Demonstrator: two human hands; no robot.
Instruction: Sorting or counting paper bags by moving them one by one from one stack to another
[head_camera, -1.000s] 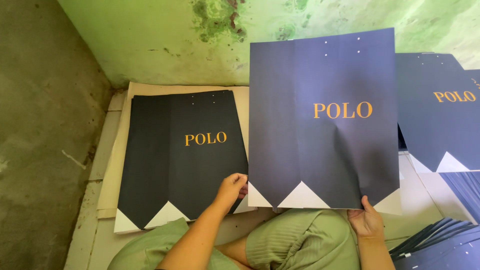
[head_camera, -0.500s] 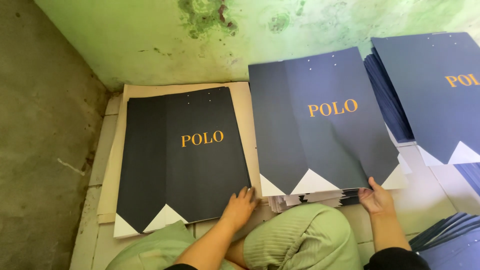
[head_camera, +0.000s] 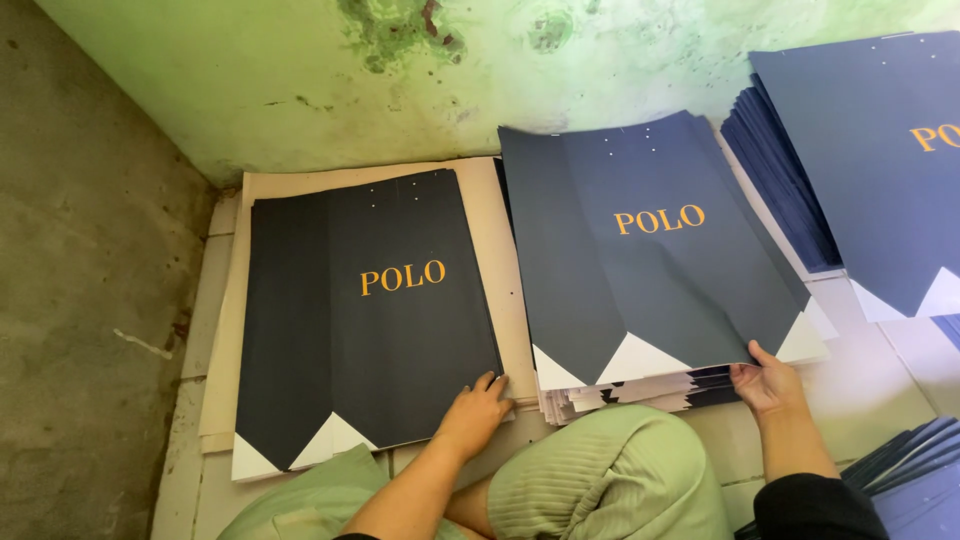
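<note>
Since a second ago the dark blue sheet (head_camera: 650, 250) that I saw raised upright in front of the wall has come down flat onto the middle stack (head_camera: 640, 385), and my view has swung a little to the left. From my feed, that sheet now lies at about 1 o'clock from the centre of the view, with orange lettering on its face and white triangular points along its near edge.

The right hand (head_camera: 768, 383), at 4 o'clock, pinches the sheet's near right corner, thumb on top and fingers tucked beneath, so the grip is clamped on the sheet itself. The left hand (head_camera: 475, 412), at 6 o'clock, rests flat with fingers spread and slightly curled on the near right corner of the black sheet (head_camera: 365, 320); it grasps nothing, only presses on it.

The black sheet lies at 9 o'clock on a tan backing board (head_camera: 500, 280), just beside the middle stack. A further blue pile (head_camera: 860, 170) sits at 2 o'clock, apart from the middle stack. More blue sheets (head_camera: 915, 470) show at 4 o'clock by the right sleeve. A pale green knee (head_camera: 610, 480) fills the lower centre, and a stained green wall (head_camera: 400, 70) runs across 12 o'clock.
</note>
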